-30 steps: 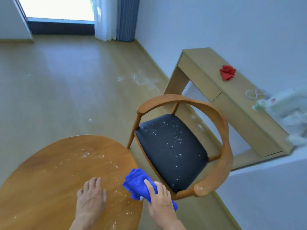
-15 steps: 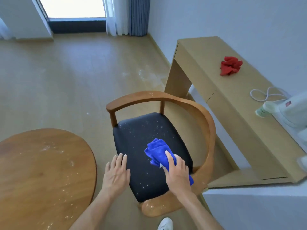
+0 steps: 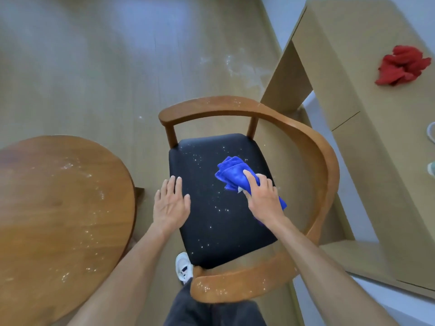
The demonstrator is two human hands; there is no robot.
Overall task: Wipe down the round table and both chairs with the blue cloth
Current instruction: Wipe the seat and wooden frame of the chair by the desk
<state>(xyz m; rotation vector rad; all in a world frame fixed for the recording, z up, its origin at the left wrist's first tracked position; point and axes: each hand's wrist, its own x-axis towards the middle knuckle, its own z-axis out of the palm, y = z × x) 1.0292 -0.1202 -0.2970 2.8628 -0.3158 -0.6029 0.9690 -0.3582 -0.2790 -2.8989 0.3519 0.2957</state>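
Observation:
A wooden armchair [image 3: 315, 147] with a black seat stands right below me; white crumbs speckle the seat and the curved armrest. My right hand [image 3: 263, 198] grips the folded blue cloth [image 3: 231, 174] against the right half of the seat. My left hand [image 3: 170, 202] lies flat with straight fingers at the seat's left edge. The round wooden table [image 3: 58, 208] is at the left, dusted with white specks. Only one chair is in view.
A light wooden desk [image 3: 367, 95] stands at the right with a crumpled red cloth [image 3: 402, 65] on it. White dust marks the floor [image 3: 237, 64] behind the chair. My white shoe [image 3: 183, 267] is between chair and table.
I moved from the table over to the chair. The blue cloth went from the table's edge onto the black seat, and my left hand came off the table to the seat's edge.

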